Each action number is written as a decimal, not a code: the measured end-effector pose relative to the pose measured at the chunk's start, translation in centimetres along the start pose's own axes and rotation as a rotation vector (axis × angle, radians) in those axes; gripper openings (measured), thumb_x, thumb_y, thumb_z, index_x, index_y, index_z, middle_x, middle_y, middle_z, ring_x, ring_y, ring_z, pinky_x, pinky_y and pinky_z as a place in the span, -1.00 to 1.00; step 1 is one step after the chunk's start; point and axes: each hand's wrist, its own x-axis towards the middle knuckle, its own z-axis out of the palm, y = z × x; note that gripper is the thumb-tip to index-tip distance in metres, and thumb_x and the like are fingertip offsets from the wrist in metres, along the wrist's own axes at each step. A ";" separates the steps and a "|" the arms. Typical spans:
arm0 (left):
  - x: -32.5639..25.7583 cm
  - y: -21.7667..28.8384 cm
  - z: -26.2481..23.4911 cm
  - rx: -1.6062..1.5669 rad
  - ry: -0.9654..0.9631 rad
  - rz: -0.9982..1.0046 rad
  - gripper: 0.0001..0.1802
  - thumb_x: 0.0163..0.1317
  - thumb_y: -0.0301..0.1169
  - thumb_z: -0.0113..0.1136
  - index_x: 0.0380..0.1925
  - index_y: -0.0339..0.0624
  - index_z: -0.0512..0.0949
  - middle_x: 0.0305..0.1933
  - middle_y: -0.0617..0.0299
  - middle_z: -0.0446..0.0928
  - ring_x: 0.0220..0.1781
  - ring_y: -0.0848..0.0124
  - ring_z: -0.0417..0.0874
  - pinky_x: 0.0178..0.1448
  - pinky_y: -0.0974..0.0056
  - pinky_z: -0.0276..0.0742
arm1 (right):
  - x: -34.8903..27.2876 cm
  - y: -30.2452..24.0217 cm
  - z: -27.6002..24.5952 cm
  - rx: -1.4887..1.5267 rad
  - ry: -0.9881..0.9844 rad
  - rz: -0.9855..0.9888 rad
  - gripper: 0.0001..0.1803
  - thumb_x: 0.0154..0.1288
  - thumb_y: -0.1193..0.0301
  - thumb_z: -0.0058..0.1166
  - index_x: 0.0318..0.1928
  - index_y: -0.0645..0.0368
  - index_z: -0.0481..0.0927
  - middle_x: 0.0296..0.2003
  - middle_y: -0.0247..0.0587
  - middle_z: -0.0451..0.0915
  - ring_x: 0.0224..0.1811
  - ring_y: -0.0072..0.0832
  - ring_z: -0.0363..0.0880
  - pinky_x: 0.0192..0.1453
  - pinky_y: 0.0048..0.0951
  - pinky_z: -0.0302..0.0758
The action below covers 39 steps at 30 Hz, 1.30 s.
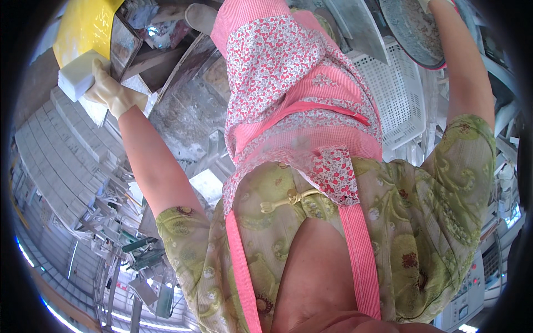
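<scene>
Upper left, the gloved left hand (111,91) clasps a white sponge block (80,75); upper right, the right hand (438,4), its closure mostly cropped, steadies a patterned round dish (411,28).

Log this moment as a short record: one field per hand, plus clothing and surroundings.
left hand: in a pale rubber glove, gripping a white rectangular block
right hand: out of view past the top edge; its forearm reaches up beside a round patterned dish
clothing: pink floral apron over a green patterned top
surroundings: white plastic basket, yellow sheet
</scene>
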 end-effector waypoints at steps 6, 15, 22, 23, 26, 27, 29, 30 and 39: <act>-0.5 0.8 0.3 -0.005 0.040 -0.053 -0.39 0.23 -0.50 0.31 0.28 -0.37 0.37 0.22 0.03 0.51 0.17 0.20 0.57 0.29 0.10 0.50 | -0.1 -0.1 -0.2 -0.103 -0.064 -0.011 -0.83 0.02 0.35 0.09 -0.64 -0.03 0.67 -0.59 -0.30 0.63 -0.41 -0.40 0.62 0.40 -0.38 0.31; -0.7 1.0 0.5 -0.024 0.030 -0.043 -0.46 0.25 -0.51 0.28 0.23 -0.41 0.42 0.16 0.05 0.55 0.13 0.23 0.59 0.25 0.12 0.52 | -0.3 0.1 0.1 0.012 0.069 -0.006 -0.73 0.20 0.30 0.05 -0.61 0.01 0.67 -0.60 -0.26 0.60 -0.38 -0.35 0.59 0.24 -0.31 0.40; -0.3 0.2 0.2 -0.025 0.056 0.017 -0.48 0.19 -0.57 0.36 0.15 -0.46 0.46 0.06 0.01 0.59 0.00 0.22 0.63 0.09 0.13 0.61 | -0.3 0.3 0.3 0.128 0.097 0.015 -0.66 0.27 0.27 0.04 -0.60 0.08 0.68 -0.58 -0.18 0.62 -0.34 -0.27 0.59 0.14 -0.29 0.44; -0.3 0.2 0.2 -0.038 0.059 0.023 -0.48 0.18 -0.57 0.37 0.15 -0.45 0.46 0.06 0.01 0.59 0.00 0.21 0.63 0.10 0.13 0.61 | -0.3 0.2 0.2 0.132 0.103 0.030 -0.65 0.28 0.26 0.03 -0.60 0.08 0.68 -0.57 -0.17 0.62 -0.34 -0.27 0.59 0.16 -0.28 0.44; -0.4 0.2 0.2 -0.017 0.037 -0.001 -0.46 0.22 -0.55 0.32 0.20 -0.42 0.43 0.14 0.02 0.56 0.09 0.22 0.60 0.21 0.13 0.53 | -0.2 0.1 0.0 0.112 0.051 0.054 -0.63 0.31 0.25 0.01 -0.59 0.10 0.69 -0.55 -0.15 0.64 -0.34 -0.26 0.62 0.26 -0.28 0.39; -0.5 0.3 0.1 -0.005 0.016 0.012 -0.46 0.24 -0.53 0.29 0.23 -0.41 0.41 0.17 0.03 0.54 0.13 0.23 0.58 0.26 0.13 0.49 | -0.2 0.0 0.0 0.101 0.023 0.059 -0.62 0.32 0.25 0.00 -0.58 0.10 0.70 -0.55 -0.14 0.65 -0.33 -0.26 0.63 0.30 -0.28 0.37; -0.5 0.3 0.1 0.008 0.024 -0.019 -0.44 0.24 -0.53 0.30 0.24 -0.39 0.40 0.17 0.03 0.54 0.13 0.23 0.58 0.26 0.12 0.50 | -0.2 -0.1 -0.1 0.080 -0.017 0.076 -0.61 0.32 0.25 -0.02 -0.57 0.10 0.71 -0.53 -0.14 0.66 -0.33 -0.26 0.65 0.35 -0.29 0.33; -0.4 0.3 0.1 0.009 0.014 0.005 -0.43 0.24 -0.53 0.30 0.25 -0.39 0.39 0.17 0.03 0.54 0.13 0.23 0.59 0.26 0.12 0.50 | -0.2 -0.1 -0.2 0.070 -0.038 0.084 -0.61 0.33 0.25 -0.03 -0.57 0.10 0.71 -0.53 -0.13 0.67 -0.33 -0.26 0.65 0.38 -0.29 0.30; -0.2 -0.1 0.1 -0.041 0.068 0.012 -0.49 0.18 -0.57 0.38 0.12 -0.47 0.46 0.05 -0.01 0.58 -0.01 0.23 0.64 0.09 0.16 0.63 | -0.3 0.0 -0.1 0.091 -0.033 0.049 -0.69 0.25 0.27 0.03 -0.58 0.04 0.71 -0.57 -0.20 0.64 -0.39 -0.31 0.61 0.24 -0.32 0.37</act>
